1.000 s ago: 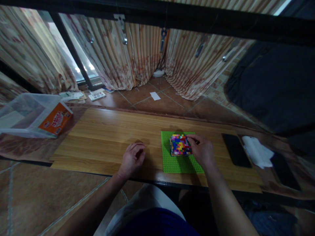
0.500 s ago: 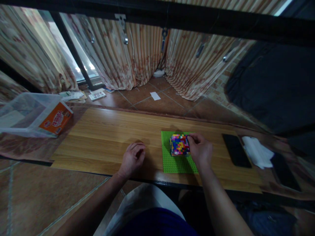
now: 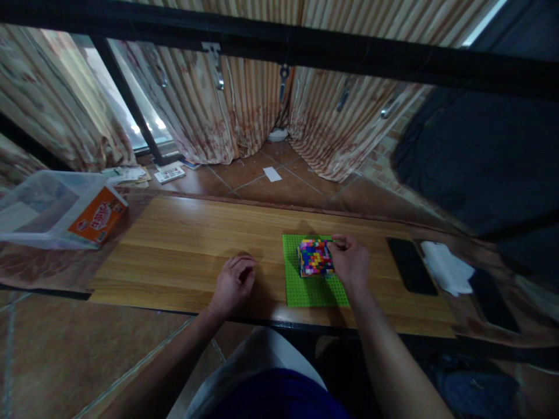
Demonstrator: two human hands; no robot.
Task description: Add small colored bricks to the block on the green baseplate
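Note:
A multicoloured block of small toy bricks (image 3: 313, 258) sits on a green studded baseplate (image 3: 301, 294) on the wooden table. My right hand (image 3: 350, 260) is at the block's right side, thumb and fingers closed at its upper right corner. The hand covers that side, and any single loose brick between the fingertips is too small to make out. Left of the baseplate, my left hand (image 3: 234, 283) rests on the wood with fingers curled in and thumb near them. Nothing shows in it.
A clear plastic bin (image 3: 52, 224) with an orange label stands at the far left. To the right lie a black phone-like slab (image 3: 411, 266), white tissue paper (image 3: 446, 266) and another dark slab (image 3: 495, 299). A dark bar (image 3: 262, 26) crosses above, before striped curtains (image 3: 244, 110).
The view has shifted slightly, so the scene sits a little further left. Both hands keep nearly the same places, the right one still at the brick block.

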